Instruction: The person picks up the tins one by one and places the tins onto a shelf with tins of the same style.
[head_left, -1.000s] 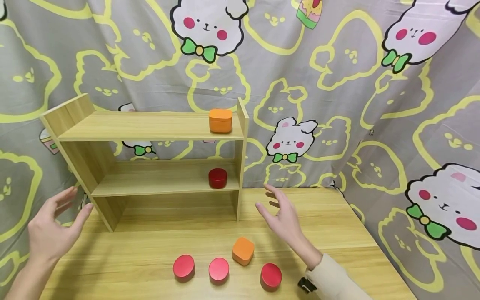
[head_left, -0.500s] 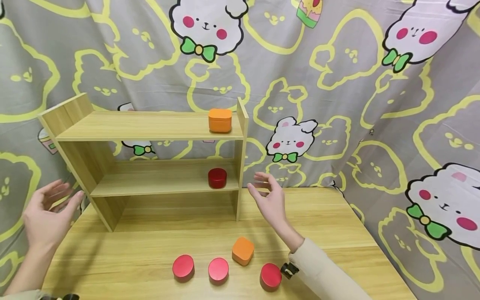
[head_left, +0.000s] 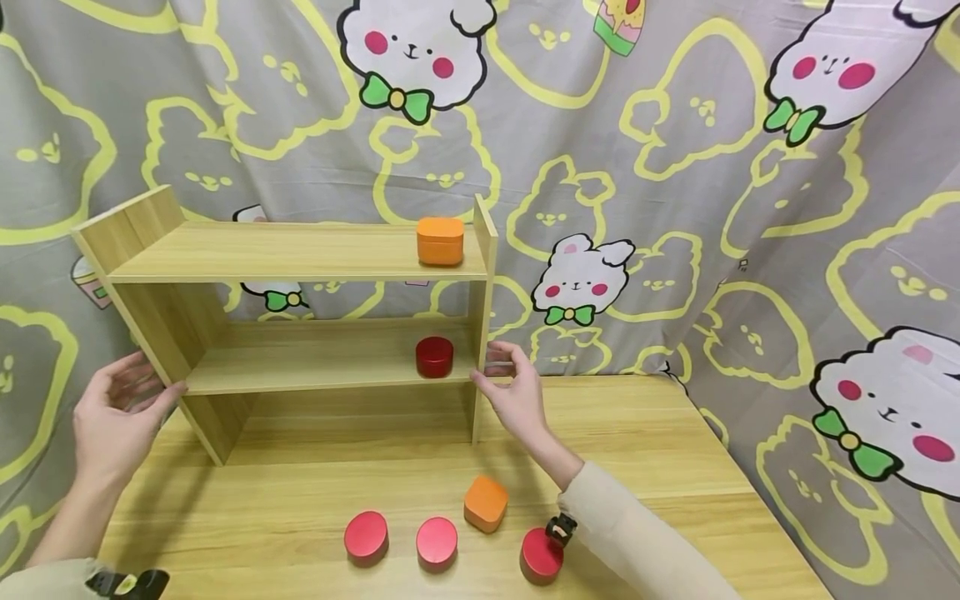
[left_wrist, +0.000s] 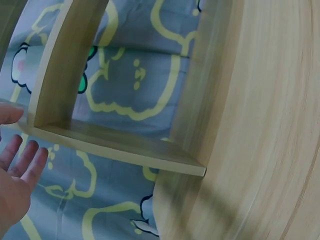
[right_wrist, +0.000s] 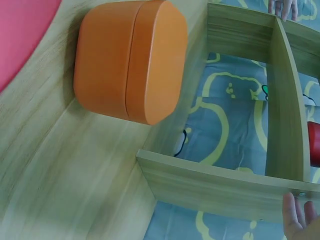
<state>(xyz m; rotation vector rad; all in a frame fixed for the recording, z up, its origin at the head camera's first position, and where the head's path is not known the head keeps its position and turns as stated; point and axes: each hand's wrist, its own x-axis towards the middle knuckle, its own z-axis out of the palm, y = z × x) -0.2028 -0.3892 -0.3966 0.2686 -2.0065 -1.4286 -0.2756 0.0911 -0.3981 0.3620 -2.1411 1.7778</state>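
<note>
A light wooden shelf unit (head_left: 285, 252) stands tilted-looking on the table, with two boards between its side panels. My left hand (head_left: 120, 425) is at the left side panel, thumb tip at its front edge, fingers spread along the outer side. At the right side panel, my right hand (head_left: 517, 396) has its thumb at the front edge and its bent fingers outside. An orange squarish tin (head_left: 441, 243) sits on the top board's right end. Below it, a round red tin (head_left: 435, 360) stands on the middle board. Both wrist views show straight, relaxed fingers beside the panels.
On the table (head_left: 637, 467) in front lie a red round tin (head_left: 367, 535), a second one (head_left: 437, 542), an orange tin (head_left: 486, 503) and another red tin (head_left: 540, 557), partly behind my right wrist strap. A patterned curtain (head_left: 675, 208) hangs behind and at the right.
My right hand has moved left to the right side panel. My left hand has come in to the left panel after drifting outward. The shelf unit and tins look the same.
</note>
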